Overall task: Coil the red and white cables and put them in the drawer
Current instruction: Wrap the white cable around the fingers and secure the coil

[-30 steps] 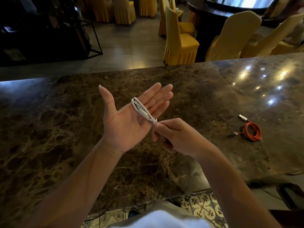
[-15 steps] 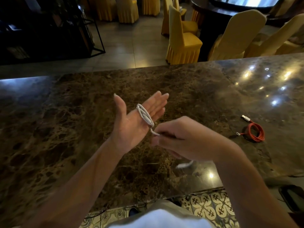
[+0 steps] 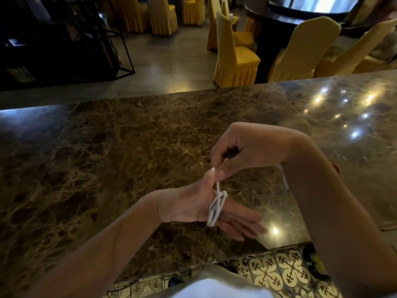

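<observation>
Left hand [image 3: 193, 206] is held flat over the marble counter [image 3: 107, 158], fingers straight and together, pointing to about 4 o'clock; white cable [image 3: 216, 208] is wrapped in several loops around them. Right hand [image 3: 247, 151], at 1 o'clock from the left, is pinching the cable's free run between thumb and fingertip; a short loose tail is seen hanging by the right wrist. White coil is judged nearly wound, not yet taken off the fingers. Red cable is almost fully hidden behind the right forearm, at 3 o'clock; its state cannot be told. No drawer in view; stowing of both is left.
</observation>
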